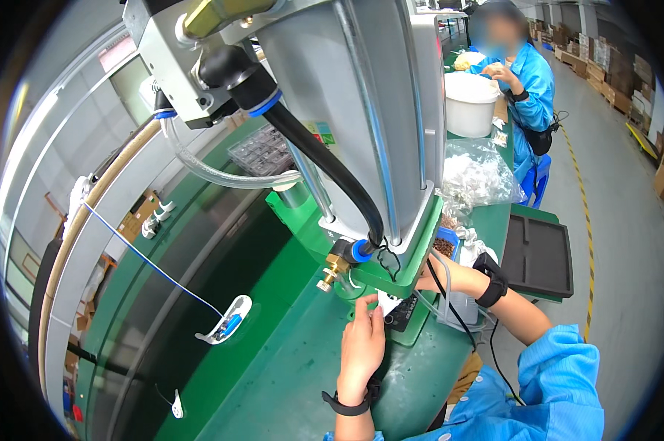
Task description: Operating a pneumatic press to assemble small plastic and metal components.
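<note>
A grey pneumatic press (332, 110) on a green frame (402, 275) stands right in front of me. My left hand (361, 342) reaches up under its front, thumb and fingers closed on a small white plastic piece (388, 302). The piece sits close above a black control panel (401, 314) on the press base. My right hand (450, 274) is at the right side of the press, bent inward; its fingertips are hidden behind the green plate. Beside that hand is a blue bin (446, 242) of small brown parts. Both wrists wear black bands.
A green conveyor belt (222, 375) runs along the left, carrying a white part with a blue piece (227, 322). Beyond the press are a bag of white parts (479, 176) and a white bucket (470, 103). A co-worker in blue (530, 81) sits farther off. Black trays (536, 253) stand at right.
</note>
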Available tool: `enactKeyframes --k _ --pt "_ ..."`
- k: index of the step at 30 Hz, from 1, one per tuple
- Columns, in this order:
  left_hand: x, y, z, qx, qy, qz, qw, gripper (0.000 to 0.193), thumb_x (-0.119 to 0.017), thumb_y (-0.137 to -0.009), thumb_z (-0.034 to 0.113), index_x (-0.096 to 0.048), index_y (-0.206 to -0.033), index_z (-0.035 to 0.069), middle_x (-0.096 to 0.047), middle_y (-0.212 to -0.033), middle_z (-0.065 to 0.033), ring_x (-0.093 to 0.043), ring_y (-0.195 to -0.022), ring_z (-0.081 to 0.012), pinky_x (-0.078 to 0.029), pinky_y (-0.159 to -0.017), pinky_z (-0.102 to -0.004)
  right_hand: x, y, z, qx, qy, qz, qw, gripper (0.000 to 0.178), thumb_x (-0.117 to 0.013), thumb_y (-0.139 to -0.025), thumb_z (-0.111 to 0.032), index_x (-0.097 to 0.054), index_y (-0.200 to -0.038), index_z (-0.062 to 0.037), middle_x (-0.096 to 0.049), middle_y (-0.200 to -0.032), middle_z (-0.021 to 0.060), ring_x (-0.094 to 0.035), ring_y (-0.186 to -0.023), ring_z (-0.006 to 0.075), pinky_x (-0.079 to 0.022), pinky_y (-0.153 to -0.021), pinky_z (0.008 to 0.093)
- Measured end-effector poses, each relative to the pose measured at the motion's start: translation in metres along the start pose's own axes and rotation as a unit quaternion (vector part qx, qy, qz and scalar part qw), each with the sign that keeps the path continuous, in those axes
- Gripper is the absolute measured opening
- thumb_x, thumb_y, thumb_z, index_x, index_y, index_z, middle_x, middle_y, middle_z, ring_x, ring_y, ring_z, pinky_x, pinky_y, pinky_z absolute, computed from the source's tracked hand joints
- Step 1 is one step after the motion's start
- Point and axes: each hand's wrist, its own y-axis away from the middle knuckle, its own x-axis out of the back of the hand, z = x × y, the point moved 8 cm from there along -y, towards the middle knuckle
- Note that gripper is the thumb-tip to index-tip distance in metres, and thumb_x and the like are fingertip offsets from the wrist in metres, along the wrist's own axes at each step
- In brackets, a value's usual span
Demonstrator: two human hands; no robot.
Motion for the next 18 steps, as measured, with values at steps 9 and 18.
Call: enactKeyframes --k 9,18 --pt "-0.002 0.001 -0.001 0.001 -0.004 0.003 1.0 0.02 -0.043 -0.089 0.016 -0.042 -0.101 0.001 -0.053 -0.06 -0.0152 -0.051 -0.053 -0.0238 -0.037 -0.051 -0.0346 -0.002 0.001 0.01 0.001 0.136 -0.075 0.988 0.013 -0.067 -0.074 -0.014 -0.066 -0.082 -0.0039 -0.053 -0.11 0.0129 -0.054 -0.094 0.0251 -0.038 -0.087 0.0324" --pt "0.001 0.003 -0.003 0.002 -0.005 0.006 1.0 0.021 -0.043 -0.089 0.017 -0.042 -0.102 0.0 -0.052 -0.06 -0.016 -0.05 -0.052 -0.0254 -0.037 -0.051 -0.0352 0.078 0.061 0.023 0.064 0.201 0.434 0.876 0.032 -0.054 -0.076 0.0 -0.049 -0.108 -0.0018 -0.04 -0.074 0.0054 -0.038 -0.059 0.0129 -0.034 -0.054 0.0241"
